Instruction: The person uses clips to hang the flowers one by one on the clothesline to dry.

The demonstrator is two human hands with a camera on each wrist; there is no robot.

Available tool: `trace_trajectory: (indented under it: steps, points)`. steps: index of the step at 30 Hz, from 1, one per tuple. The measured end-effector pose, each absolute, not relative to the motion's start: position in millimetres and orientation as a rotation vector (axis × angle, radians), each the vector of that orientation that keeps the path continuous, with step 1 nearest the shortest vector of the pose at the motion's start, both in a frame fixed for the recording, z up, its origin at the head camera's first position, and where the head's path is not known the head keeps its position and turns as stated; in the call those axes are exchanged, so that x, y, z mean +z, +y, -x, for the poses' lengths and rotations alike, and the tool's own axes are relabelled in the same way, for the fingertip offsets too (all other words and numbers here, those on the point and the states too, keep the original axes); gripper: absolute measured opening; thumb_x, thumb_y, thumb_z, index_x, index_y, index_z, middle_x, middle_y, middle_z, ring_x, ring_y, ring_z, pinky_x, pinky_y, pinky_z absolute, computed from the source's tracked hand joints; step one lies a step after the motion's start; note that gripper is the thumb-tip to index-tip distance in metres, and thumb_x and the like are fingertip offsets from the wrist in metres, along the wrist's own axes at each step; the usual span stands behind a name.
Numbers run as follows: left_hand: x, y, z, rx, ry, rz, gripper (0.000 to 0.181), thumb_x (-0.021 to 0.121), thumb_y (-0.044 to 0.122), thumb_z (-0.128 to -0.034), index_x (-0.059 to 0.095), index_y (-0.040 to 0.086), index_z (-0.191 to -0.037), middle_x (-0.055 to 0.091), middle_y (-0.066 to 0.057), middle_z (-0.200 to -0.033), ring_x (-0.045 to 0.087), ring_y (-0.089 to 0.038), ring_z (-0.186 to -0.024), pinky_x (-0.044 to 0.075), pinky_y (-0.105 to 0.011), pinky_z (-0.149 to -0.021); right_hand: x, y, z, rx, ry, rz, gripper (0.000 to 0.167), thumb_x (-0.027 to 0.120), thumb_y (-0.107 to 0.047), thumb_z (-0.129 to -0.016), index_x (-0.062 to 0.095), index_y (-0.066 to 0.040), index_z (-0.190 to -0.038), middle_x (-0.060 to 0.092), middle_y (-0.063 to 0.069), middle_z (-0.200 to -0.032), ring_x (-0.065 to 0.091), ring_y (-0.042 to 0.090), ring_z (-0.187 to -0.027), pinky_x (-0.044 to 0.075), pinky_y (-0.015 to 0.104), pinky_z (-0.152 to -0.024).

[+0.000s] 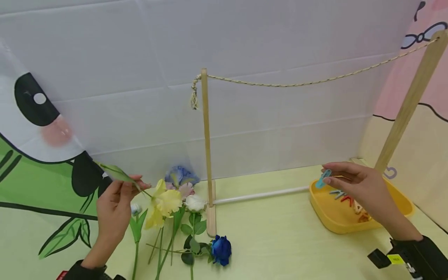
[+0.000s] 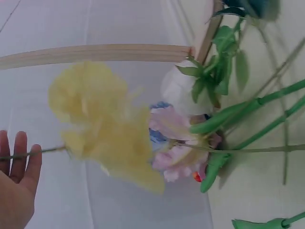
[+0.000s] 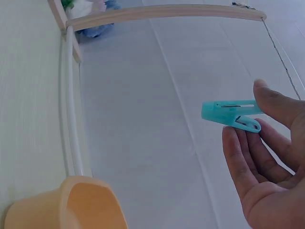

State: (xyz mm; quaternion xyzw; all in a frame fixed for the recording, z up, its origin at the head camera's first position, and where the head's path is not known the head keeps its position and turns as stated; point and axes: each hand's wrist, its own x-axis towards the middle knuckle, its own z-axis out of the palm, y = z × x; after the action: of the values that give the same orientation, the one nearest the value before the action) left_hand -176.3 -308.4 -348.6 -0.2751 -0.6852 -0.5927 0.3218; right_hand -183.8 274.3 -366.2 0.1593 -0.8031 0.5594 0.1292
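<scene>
White cloth (image 1: 280,116) is hung behind a pale yellow-green tabletop (image 1: 266,241). A ruffled yellow flower (image 1: 168,203), probably artificial, is held near a white rose (image 1: 195,203), its thin green stem (image 2: 50,150) pinched in the left hand (image 1: 114,208). A teal plastic clothespin (image 3: 228,112) is pinched by the right hand (image 1: 365,190) between thumb and fingertips, near an orange-yellow tray (image 1: 327,220). Both seem light; soft petals (image 2: 95,138) could be crushed, so the stem is best gripped, the stiff clothespin by its handles (image 3: 250,125).

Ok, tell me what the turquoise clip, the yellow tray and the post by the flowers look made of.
Turquoise clip: probably smooth plastic, evenly tinted with a slight sheen.
Yellow tray: likely plastic too, smooth, with rounded, molded-looking corners.
Post: apparently wood, matte, pale tan with faint lengthwise streaks.
</scene>
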Motion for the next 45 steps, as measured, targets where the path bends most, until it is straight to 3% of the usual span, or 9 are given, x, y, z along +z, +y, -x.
trace_trajectory:
  steps: [5, 8, 11, 14, 18, 23, 30, 40, 45]
  points:
    - [-335, -293, 170, -1.632, -1.705, 0.710, 0.026, 0.039, -0.008, -0.1076, 0.057, -0.025, -0.116, 0.062, -0.018, -0.093, 0.067, -0.021, -0.079, 0.059, -0.024, -0.075, -356, 270, 182, 1.648, -2.337, -0.461, 0.034, 0.074, -0.002, -0.094, 0.070, -0.001, -0.127, 0.076, 0.003, -0.116, 0.074, 0.014, -0.098, 0.061, 0.024, -0.073]
    - [-331, -274, 166, -1.616, -1.716, 0.668, 0.025, 0.040, -0.004, -0.1087, 0.059, -0.021, -0.109, 0.059, -0.014, -0.086, 0.057, -0.020, -0.069, 0.051, -0.023, -0.061, -349, 264, 179, 1.603, -2.349, -0.471, 0.032, 0.075, -0.004, -0.094, 0.072, -0.003, -0.126, 0.076, 0.002, -0.115, 0.073, 0.013, -0.099, 0.061, 0.023, -0.075]
    - [-331, -250, 161, -1.617, -1.749, 0.617, 0.024, 0.043, 0.000, -0.1092, 0.058, -0.015, -0.098, 0.056, -0.011, -0.083, 0.049, -0.019, -0.065, 0.042, -0.026, -0.056, -339, 254, 178, 1.573, -2.350, -0.464, 0.031, 0.077, -0.009, -0.094, 0.074, -0.006, -0.124, 0.077, 0.002, -0.114, 0.074, 0.014, -0.098, 0.061, 0.024, -0.077]
    - [-332, -226, 161, -1.694, -1.710, 0.676, 0.023, 0.042, -0.002, -0.1090, 0.055, -0.014, -0.095, 0.049, -0.010, -0.079, 0.043, -0.019, -0.063, 0.036, -0.030, -0.055, -327, 244, 178, 1.563, -2.328, -0.459, 0.029, 0.079, -0.013, -0.092, 0.075, -0.008, -0.121, 0.077, 0.003, -0.110, 0.075, 0.018, -0.093, 0.061, 0.025, -0.075]
    - [-332, -194, 170, -1.765, -1.633, 0.790, 0.022, 0.040, -0.006, -0.1083, 0.060, -0.013, -0.102, 0.047, -0.007, -0.075, 0.037, -0.017, -0.058, 0.030, -0.031, -0.050, -306, 231, 184, 1.528, -2.291, -0.495, 0.026, 0.080, -0.015, -0.092, 0.078, -0.009, -0.117, 0.078, 0.004, -0.106, 0.075, 0.020, -0.091, 0.061, 0.024, -0.074]
    - [-327, -156, 181, -1.807, -1.608, 0.774, 0.025, 0.047, 0.001, -0.1085, 0.069, -0.008, -0.116, 0.048, -0.005, -0.072, 0.036, -0.014, -0.055, 0.030, -0.028, -0.048, -275, 212, 195, 1.503, -2.233, -0.572, 0.024, 0.081, -0.017, -0.091, 0.079, -0.010, -0.114, 0.077, 0.004, -0.105, 0.074, 0.020, -0.089, 0.059, 0.023, -0.073]
    - [-319, -107, 204, -1.881, -1.606, 0.769, 0.026, 0.050, 0.004, -0.1086, 0.070, -0.008, -0.121, 0.048, -0.007, -0.073, 0.033, -0.013, -0.055, 0.027, -0.028, -0.050, -230, 191, 213, 1.506, -2.078, -0.671, 0.019, 0.083, -0.010, -0.088, 0.081, -0.003, -0.105, 0.078, 0.005, -0.098, 0.074, 0.020, -0.088, 0.057, 0.021, -0.072]
    - [-307, -76, 230, -1.922, -1.578, 0.724, 0.029, 0.051, 0.013, -0.1097, 0.070, -0.005, -0.121, 0.047, -0.008, -0.076, 0.030, -0.014, -0.056, 0.026, -0.027, -0.054, -186, 167, 240, 1.754, -1.833, -0.796, 0.021, 0.086, -0.005, -0.083, 0.078, 0.008, -0.099, 0.078, 0.011, -0.094, 0.073, 0.023, -0.091, 0.058, 0.023, -0.080]
    - [-298, -68, 241, -1.893, -1.577, 0.745, 0.029, 0.048, 0.014, -0.1105, 0.069, -0.005, -0.120, 0.047, -0.012, -0.078, 0.030, -0.014, -0.056, 0.027, -0.027, -0.052, -162, 151, 255, 1.837, -1.734, -0.912, 0.023, 0.085, -0.003, -0.084, 0.077, 0.011, -0.100, 0.077, 0.014, -0.092, 0.073, 0.026, -0.084, 0.060, 0.027, -0.082]
